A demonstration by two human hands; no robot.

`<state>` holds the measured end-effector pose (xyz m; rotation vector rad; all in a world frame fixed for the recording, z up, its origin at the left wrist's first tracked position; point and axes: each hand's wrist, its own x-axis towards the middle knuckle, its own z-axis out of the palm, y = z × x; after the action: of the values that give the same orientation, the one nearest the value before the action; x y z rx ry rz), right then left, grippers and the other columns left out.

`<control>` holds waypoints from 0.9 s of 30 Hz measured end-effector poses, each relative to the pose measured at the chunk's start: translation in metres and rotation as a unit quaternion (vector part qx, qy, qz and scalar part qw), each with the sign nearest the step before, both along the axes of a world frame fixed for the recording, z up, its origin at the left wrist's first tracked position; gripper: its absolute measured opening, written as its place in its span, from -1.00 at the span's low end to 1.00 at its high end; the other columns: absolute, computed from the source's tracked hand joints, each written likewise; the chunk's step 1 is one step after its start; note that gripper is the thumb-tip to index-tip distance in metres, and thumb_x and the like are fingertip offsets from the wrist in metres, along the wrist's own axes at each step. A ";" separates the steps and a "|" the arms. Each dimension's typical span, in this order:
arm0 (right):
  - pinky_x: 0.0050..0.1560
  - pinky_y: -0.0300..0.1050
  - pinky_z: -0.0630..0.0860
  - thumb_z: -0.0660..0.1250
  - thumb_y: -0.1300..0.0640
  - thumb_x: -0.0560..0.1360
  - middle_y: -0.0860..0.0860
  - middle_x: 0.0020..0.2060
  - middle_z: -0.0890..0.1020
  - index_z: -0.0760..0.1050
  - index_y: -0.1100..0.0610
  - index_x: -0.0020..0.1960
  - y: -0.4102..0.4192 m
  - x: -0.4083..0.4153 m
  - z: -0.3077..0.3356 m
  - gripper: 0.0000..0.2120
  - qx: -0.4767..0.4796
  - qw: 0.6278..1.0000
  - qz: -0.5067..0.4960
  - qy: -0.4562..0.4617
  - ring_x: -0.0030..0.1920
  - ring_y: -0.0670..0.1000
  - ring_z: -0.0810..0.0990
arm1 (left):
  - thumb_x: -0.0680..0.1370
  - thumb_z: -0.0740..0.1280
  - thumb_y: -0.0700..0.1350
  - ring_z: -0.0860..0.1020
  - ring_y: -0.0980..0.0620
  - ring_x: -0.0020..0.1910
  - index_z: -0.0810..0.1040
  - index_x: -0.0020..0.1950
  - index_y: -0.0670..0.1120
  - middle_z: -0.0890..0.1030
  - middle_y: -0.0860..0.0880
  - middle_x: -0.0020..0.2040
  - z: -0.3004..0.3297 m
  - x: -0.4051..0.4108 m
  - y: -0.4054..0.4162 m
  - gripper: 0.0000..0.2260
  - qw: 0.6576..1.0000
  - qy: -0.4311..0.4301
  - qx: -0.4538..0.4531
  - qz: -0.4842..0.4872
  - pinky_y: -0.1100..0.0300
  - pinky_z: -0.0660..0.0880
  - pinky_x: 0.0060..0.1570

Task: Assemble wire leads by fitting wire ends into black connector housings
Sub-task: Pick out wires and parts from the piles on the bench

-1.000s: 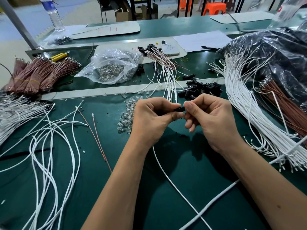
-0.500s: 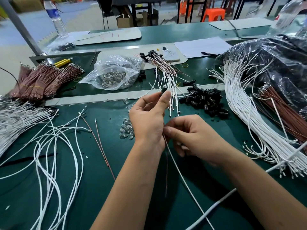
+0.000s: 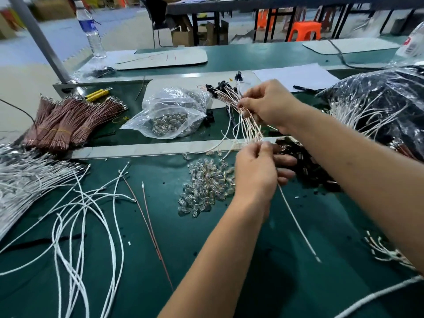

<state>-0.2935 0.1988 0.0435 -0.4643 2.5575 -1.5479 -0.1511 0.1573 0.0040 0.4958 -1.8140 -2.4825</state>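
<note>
A white wire (image 3: 298,223) is pinched in the left hand (image 3: 254,173), its free end trailing to 5 o'clock. The finished leads (image 3: 243,115) at 12 o'clock are gripped by the right hand (image 3: 268,104). Black housings (image 3: 309,166) are piled at 3 o'clock of the left hand. No writing can be read on the bottle (image 3: 91,33).

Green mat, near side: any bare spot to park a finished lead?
Best patch: the green mat between the forearms, right of the loose brown wire and below the clear bulb pile; one white wire crosses it. Crowded: loose white wires at left, black housings beyond the left hand, white leads by the right forearm.
</note>
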 end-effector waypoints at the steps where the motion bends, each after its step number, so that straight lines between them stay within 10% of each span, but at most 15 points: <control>1: -0.44 -0.17 0.39 0.37 0.26 0.64 0.10 -0.34 0.63 0.63 0.25 -0.05 -0.005 -0.017 0.000 -0.89 0.035 0.999 -0.012 0.022 -0.55 -0.10 0.44 | 0.75 0.10 -0.13 0.50 0.10 -0.57 0.48 -0.01 -0.16 0.63 -0.03 -0.39 0.000 -0.006 0.000 -0.76 1.000 0.002 -0.023 -0.002 0.28 0.42 -0.50; 5: -0.11 -0.06 0.61 0.45 0.19 0.60 0.14 -0.16 0.74 0.72 0.21 0.02 -0.022 -0.078 -0.001 -0.90 0.144 0.985 -0.055 0.076 -0.27 0.02 0.63 | 0.67 0.21 -0.13 0.65 -0.13 -0.31 0.53 -0.15 -0.17 0.69 -0.14 -0.26 -0.001 -0.030 -0.010 -0.76 0.969 0.016 -0.245 -0.016 0.06 0.61 -0.20; 10: 0.02 -0.09 0.63 0.44 0.18 0.61 0.15 -0.03 0.75 0.72 0.20 0.12 -0.037 -0.114 -0.010 -0.85 0.171 0.978 -0.090 0.076 -0.10 0.02 0.70 | 0.60 0.32 -0.04 0.56 -0.20 -0.15 0.38 -0.16 -0.05 0.63 -0.16 -0.09 0.001 -0.045 -0.025 -0.80 0.779 0.041 -0.620 0.082 0.06 0.31 -0.22; 18: 0.15 0.02 0.66 0.44 0.15 0.57 0.13 0.09 0.73 0.70 0.14 0.15 -0.014 -0.094 -0.015 -0.82 0.156 0.978 -0.128 0.056 0.07 0.13 0.72 | 0.55 0.34 -0.15 0.56 -0.16 -0.03 0.56 0.01 -0.10 0.58 -0.12 -0.03 -0.005 -0.041 -0.011 -0.93 0.758 0.135 -0.637 0.045 0.05 0.40 -0.16; 23: -0.46 -0.17 0.52 0.41 0.26 0.55 0.17 -0.18 0.74 0.65 0.11 -0.17 0.032 -0.050 -0.019 -0.85 0.065 0.984 -0.167 0.024 -0.38 0.03 0.68 | 0.49 0.48 0.03 0.55 -0.21 0.00 0.53 0.02 -0.08 0.54 -0.12 -0.01 -0.014 -0.017 0.034 -0.74 0.747 0.156 -0.626 -0.159 -0.01 0.48 -0.10; 27: -0.54 -0.27 0.41 0.43 0.23 0.57 0.10 -0.24 0.73 0.64 0.14 -0.15 0.063 -0.012 -0.015 -0.88 0.031 0.988 -0.148 0.025 -0.49 -0.06 0.61 | 0.51 0.47 -0.08 0.56 -0.22 0.00 0.49 0.06 -0.08 0.55 -0.13 0.00 -0.017 -0.008 0.051 -0.78 0.734 0.153 -0.644 -0.151 -0.02 0.47 -0.13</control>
<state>-0.3050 0.2619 0.0286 -0.1203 2.8091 -1.5522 -0.1591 0.2080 -0.0131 -0.3061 -2.8779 -0.7062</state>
